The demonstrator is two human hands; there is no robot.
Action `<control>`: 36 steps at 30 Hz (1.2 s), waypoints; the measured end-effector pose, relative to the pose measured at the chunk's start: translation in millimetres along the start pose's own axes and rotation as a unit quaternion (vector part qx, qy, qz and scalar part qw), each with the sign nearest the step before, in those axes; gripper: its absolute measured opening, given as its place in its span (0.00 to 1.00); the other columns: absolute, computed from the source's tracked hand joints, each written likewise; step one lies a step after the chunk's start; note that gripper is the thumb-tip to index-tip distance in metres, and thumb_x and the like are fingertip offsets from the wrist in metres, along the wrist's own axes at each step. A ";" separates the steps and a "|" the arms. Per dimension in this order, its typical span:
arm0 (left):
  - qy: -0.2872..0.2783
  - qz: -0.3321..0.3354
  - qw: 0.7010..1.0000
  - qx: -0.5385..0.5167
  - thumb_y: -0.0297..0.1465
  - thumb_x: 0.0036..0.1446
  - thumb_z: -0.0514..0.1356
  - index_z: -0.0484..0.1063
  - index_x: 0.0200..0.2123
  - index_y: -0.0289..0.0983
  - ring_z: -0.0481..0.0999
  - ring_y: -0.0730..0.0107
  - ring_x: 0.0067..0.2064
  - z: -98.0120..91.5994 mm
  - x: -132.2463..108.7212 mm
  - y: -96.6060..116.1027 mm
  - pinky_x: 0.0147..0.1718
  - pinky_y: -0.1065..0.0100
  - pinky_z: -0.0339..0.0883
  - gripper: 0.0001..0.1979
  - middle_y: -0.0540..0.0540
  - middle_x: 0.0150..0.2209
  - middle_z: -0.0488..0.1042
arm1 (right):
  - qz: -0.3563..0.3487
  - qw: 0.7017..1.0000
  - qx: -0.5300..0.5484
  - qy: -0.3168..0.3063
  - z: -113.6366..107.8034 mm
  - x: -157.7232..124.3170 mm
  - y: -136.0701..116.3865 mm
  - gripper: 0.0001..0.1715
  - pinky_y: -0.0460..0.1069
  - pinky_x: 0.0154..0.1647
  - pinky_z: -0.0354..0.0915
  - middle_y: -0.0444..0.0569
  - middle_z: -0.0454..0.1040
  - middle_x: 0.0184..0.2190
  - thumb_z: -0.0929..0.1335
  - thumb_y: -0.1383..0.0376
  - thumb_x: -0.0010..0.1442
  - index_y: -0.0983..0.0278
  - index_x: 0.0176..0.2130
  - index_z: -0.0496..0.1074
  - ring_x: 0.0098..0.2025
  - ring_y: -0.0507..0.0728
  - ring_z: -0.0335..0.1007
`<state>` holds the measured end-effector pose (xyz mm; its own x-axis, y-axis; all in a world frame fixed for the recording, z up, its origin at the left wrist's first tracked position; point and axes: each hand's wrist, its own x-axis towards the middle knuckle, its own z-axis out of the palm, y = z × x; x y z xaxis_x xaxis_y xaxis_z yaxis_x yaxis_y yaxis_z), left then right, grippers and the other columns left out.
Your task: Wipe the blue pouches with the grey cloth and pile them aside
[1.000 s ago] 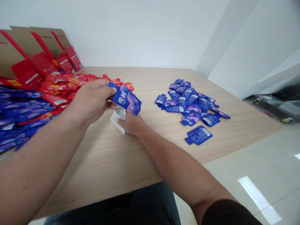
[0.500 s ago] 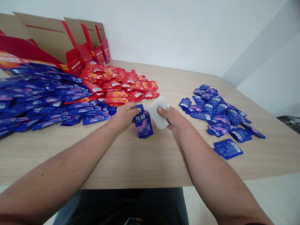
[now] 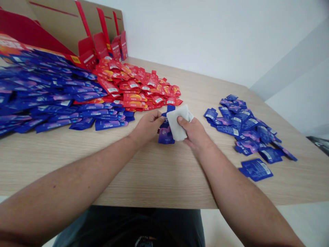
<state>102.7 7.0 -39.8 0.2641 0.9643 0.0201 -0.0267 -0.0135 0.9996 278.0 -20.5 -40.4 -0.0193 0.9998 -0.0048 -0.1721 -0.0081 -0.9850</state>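
Between the thumb and fingers of my left hand (image 3: 151, 124) is a blue pouch (image 3: 166, 136), held upright by its left edge above the table. My right hand (image 3: 193, 129) is closed on a folded white cloth (image 3: 179, 121), thumb on top. The cloth lies over the right part of the pouch front and hides some of its print. Behind my hands spreads a heap of red pouches (image 3: 138, 85). To the left is a large pile of blue pouches (image 3: 51, 92), and a smaller group of blue pouches (image 3: 241, 120) lies to the right.
Open red cardboard boxes (image 3: 88, 51) stand at the back left against the white wall (image 3: 205, 37). The light wooden table (image 3: 144, 175) has its front edge close to my lap. One blue pouch (image 3: 257, 169) lies nearest on the right.
My left hand has brought the blue pouch against the white cloth, which now covers part of its front. The pouch has turned more upright. The whole view has shifted slightly.
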 end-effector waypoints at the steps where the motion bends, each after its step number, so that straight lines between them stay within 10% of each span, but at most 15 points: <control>1: -0.004 0.010 1.000 0.013 0.34 0.58 0.61 0.64 0.29 0.39 0.67 0.76 0.25 -0.4 -0.5 -0.4 0.26 0.72 0.67 0.09 0.54 0.25 0.65 | -0.022 0.999 -0.036 0.013 -0.6 -0.7 -1.3 0.35 0.57 0.44 0.76 0.50 0.83 0.40 0.78 0.41 0.47 0.60 0.45 0.75 0.41 0.62 0.80; 4: -0.026 0.032 0.999 0.030 0.32 0.57 0.61 0.63 0.27 0.39 0.66 0.76 0.25 -0.4 -3.5 0.1 0.25 0.73 0.64 0.10 0.54 0.24 0.64 | -0.128 0.962 -0.228 0.085 -4.4 -5.2 -9.7 0.29 0.59 0.48 0.74 0.52 0.82 0.42 0.76 0.45 0.51 0.61 0.44 0.75 0.45 0.64 0.78; 8: -0.028 -0.012 0.998 -0.051 0.32 0.54 0.62 0.61 0.27 0.39 0.65 0.76 0.25 3.3 -8.4 3.0 0.25 0.73 0.65 0.10 0.55 0.24 0.63 | -0.199 0.894 -0.399 0.035 -9.5 -12.5 -23.9 0.22 0.59 0.47 0.72 0.51 0.82 0.39 0.74 0.46 0.54 0.60 0.39 0.76 0.42 0.63 0.77; 27: -0.003 -0.017 0.997 -0.071 0.30 0.56 0.59 0.60 0.26 0.39 0.59 0.77 0.22 6.0 -12.7 13.6 0.22 0.74 0.61 0.10 0.54 0.23 0.58 | -0.256 0.860 -0.437 0.068 -10.8 -11.6 -18.8 0.24 0.62 0.54 0.70 0.55 0.80 0.47 0.71 0.49 0.60 0.62 0.48 0.76 0.50 0.66 0.76; 33: 0.079 -0.084 0.981 -0.159 0.28 0.53 0.55 0.59 0.29 0.40 0.65 0.73 0.24 10.0 -7.9 13.8 0.26 0.69 0.67 0.05 0.52 0.25 0.63 | -0.279 0.818 -0.490 -0.118 5.1 -18.9 -10.9 0.17 0.58 0.50 0.70 0.50 0.78 0.38 0.73 0.50 0.60 0.60 0.41 0.78 0.43 0.61 0.74; 36: 0.081 -0.109 0.976 -0.170 0.29 0.52 0.54 0.60 0.31 0.41 0.68 0.71 0.26 10.6 -5.3 13.7 0.28 0.67 0.70 0.04 0.51 0.28 0.66 | -0.284 0.812 -0.509 -0.034 6.8 -19.7 -10.1 0.18 0.57 0.47 0.71 0.52 0.77 0.39 0.72 0.51 0.62 0.62 0.43 0.77 0.42 0.62 0.73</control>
<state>111.2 -1.1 -25.9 0.1431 0.9642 -0.2231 -0.3128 0.2579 0.9141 273.4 -40.2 -29.2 -0.2807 0.8340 0.4750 0.7307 0.5066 -0.4577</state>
